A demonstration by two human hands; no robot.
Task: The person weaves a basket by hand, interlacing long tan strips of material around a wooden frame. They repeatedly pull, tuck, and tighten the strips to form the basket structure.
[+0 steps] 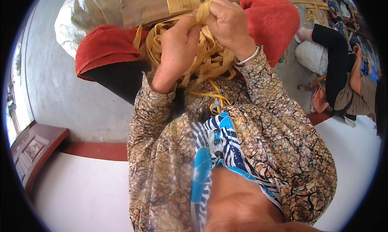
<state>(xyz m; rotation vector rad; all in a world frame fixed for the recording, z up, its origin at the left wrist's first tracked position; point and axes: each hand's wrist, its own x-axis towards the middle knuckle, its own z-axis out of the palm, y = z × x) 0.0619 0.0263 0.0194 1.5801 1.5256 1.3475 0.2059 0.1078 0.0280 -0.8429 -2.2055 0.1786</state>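
My left hand (180, 48) is closed, thumb and fingers pinched on a flat yellow-tan strip (203, 13). Close beside it, my right hand (229, 25) grips the same strip, which loops up between the two hands. Under them a tangled heap of similar strips (208, 62) lies in my lap. Just beyond the hands, a wooden board (141, 9) rests across my legs. A flat yellow piece (182, 2), apparently woven from such strips, lies on it. My fingertips are partly hidden by the strip and by the hands themselves.
Red cloths cover my left knee (103, 48) and right knee (271, 24). Behind the left one stands a pale plastic sack (87, 18). At right another person in a striped top (359, 92) sits near a white bundle (312, 56) and a wooden frame (317, 8).
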